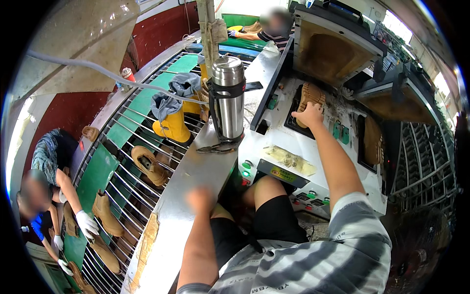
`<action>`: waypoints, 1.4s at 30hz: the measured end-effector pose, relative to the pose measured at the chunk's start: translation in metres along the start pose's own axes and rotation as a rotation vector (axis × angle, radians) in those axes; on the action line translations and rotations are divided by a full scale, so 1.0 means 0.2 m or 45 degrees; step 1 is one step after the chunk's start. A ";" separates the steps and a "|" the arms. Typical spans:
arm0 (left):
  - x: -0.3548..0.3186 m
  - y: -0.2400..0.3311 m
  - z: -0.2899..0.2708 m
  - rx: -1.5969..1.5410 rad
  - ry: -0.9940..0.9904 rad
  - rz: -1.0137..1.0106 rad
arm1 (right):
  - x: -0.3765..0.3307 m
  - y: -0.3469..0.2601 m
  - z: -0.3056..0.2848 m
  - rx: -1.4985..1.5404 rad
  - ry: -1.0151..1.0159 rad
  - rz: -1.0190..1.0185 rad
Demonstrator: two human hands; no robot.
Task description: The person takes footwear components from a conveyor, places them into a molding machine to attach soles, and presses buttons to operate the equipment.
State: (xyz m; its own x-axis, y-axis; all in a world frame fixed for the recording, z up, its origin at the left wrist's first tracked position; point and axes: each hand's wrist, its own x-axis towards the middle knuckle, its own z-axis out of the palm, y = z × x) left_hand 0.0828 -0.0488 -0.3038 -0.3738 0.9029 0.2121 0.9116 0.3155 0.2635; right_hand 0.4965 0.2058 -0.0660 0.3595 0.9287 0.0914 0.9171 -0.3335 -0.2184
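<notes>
My right hand (310, 115) reaches out to the machine, its fingers curled over the near end of a tan shoe (312, 92). That shoe sits sole up in a dark recess of the machine's white top. My left hand (200, 200) is over the near part of the metal ledge (171, 208), beside my knee. It is blurred, so its fingers do not show. A second tan shoe (373, 141) lies in the right recess. Above the recesses, two hinged lids (338, 45) stand raised.
A steel thermos (228, 100) and pliers (218, 147) stand on the ledge. To the left, a roller conveyor (125, 188) carries tan boots (148, 165) and yellow boots (172, 124). Co-workers, some in white gloves (87, 224), are at left; another person is at the far end.
</notes>
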 end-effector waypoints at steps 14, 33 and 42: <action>-0.04 -0.02 0.14 0.211 0.129 0.220 | 0.03 0.34 -0.09 0.108 0.015 -0.394; -0.18 0.79 0.12 -2.297 -0.641 -0.449 | -0.13 1.92 -0.36 0.266 0.263 0.552; -0.59 0.34 0.22 -2.145 -0.730 -0.705 | -0.14 1.81 -0.65 0.311 0.119 0.535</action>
State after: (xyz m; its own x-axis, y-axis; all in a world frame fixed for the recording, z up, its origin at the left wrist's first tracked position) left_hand 0.1975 -0.1217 -0.3526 -0.1087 0.9003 -0.4215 -0.5202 0.3098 0.7959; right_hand 0.8403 0.0381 -0.0203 0.7135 0.7000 0.0306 0.6263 -0.6176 -0.4757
